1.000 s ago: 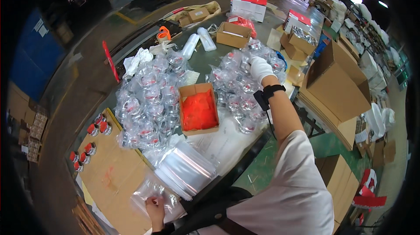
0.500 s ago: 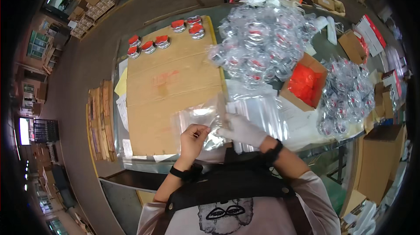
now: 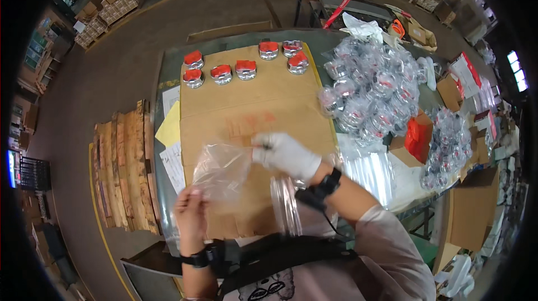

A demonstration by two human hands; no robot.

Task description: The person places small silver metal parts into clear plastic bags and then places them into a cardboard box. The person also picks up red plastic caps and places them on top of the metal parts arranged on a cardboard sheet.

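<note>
Currently, by the bare left hand (image 3: 191, 211), a crinkled clear plastic bag (image 3: 221, 169) is pinched at one corner, over brown cardboard (image 3: 252, 99) bearing blurred red print (image 3: 246, 124); its far edge is held in the grip of the white-gloved right hand (image 3: 288, 156). Rightward, glossy flat sleeves (image 3: 367, 175) and film-wrapped silvery pieces (image 3: 372, 91) are piled.

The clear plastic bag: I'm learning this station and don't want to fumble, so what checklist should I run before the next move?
1. Left hand holds the clear plastic bag: ok, fingers pinched at its lower left.
2. Right hand grips it too: cannot tell; the fingertips are at its upper right edge, but blurred.
3. Bag mouth open: cannot tell.
4. Both hands gloved: not ok; only the right wears a white glove.
5. Red-topped metal pieces on the cardboard sheet: ok, seven in view toward its far edge.
</note>
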